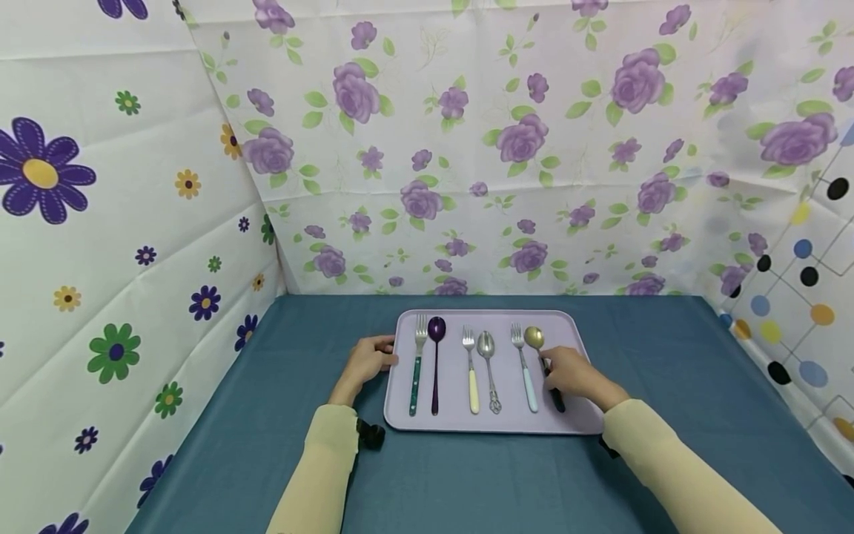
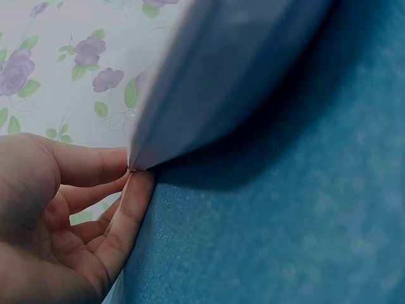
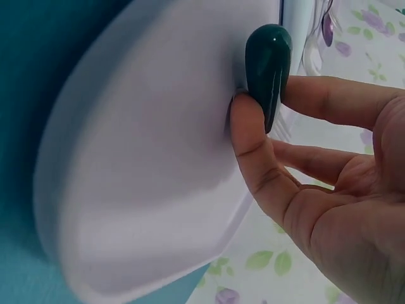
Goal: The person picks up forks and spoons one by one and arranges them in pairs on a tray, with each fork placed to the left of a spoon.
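Observation:
A pale lilac tray lies on the table with forks and spoons side by side in it. My left hand pinches the tray's left rim between thumb and finger, plain in the left wrist view. Toward the tray's right side, my right hand pinches the dark handle of a spoon with a gold bowl. In the right wrist view that dark green handle sits between thumb and finger, close over the tray surface. Just left of it lies a fork with a light blue handle.
Also in the tray are a green-handled fork, a purple spoon, a yellow-handled fork and a silver spoon. A blue cloth covers the table. Flowered sheets hang at the back and sides.

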Motion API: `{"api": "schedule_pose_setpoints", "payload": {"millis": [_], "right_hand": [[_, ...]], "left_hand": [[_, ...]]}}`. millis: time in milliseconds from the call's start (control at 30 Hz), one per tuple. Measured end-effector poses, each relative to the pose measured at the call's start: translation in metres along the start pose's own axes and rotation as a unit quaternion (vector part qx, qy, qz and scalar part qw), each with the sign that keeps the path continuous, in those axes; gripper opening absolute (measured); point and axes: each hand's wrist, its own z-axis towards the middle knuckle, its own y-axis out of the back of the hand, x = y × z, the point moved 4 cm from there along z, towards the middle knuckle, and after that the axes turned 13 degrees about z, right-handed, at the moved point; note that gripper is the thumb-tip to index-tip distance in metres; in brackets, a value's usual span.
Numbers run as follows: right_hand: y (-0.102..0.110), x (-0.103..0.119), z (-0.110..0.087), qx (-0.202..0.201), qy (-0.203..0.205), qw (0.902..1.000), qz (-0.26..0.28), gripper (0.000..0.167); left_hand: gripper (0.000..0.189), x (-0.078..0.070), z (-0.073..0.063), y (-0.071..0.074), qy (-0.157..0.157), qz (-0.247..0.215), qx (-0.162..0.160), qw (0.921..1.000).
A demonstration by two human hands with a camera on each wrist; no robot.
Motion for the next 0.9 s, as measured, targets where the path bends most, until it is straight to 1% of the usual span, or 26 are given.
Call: {"api": "schedule_pose_setpoints", "payload": {"millis": [133, 267, 367, 533, 600, 767, 900], "right_hand": [[-0.0009, 0.0022, -0.0001, -0.006, -0.006, 1.0, 0.003, 0.063], [-0.0023, 0.0004, 0.0001, -0.008, -0.02, 0.9997, -0.01, 0.044], [-0.0036, -0.0009, 0.0002, -0.008, -0.026, 0.9995, -0.017, 0.036], [-0.0048, -0.0007, 0.0, -0.008, -0.038, 0.9992, -0.009, 0.052], [-0.0048, -0.0002, -0.0002, -0.009, -0.042, 0.999, -0.008, 0.056], [-0.0048, 0.0011, -0.0008, -0.01, -0.038, 0.9992, -0.001, 0.058], [-0.0041, -0.0001, -0.0002, -0.01, -0.042, 0.999, 0.012, 0.059]], "left_hand": [[0.05, -0.0029, 0.0003, 0.0001, 0.0, 0.0, -0.003, 1.0], [0.05, -0.0048, 0.0005, -0.001, 0.001, 0.003, -0.003, 1.0], [0.05, -0.0054, 0.001, -0.002, 0.0, 0.003, -0.001, 1.0], [0.05, -0.004, 0.0012, -0.0022, 0.0, 0.003, -0.002, 1.0], [0.05, -0.0027, 0.0007, -0.002, 0.001, 0.003, -0.001, 1.0], [0.05, 0.0004, -0.0005, -0.0014, 0.003, 0.005, 0.0, 1.0], [0.05, 0.0011, -0.0012, -0.0003, 0.0, 0.004, -0.001, 1.0]]}}
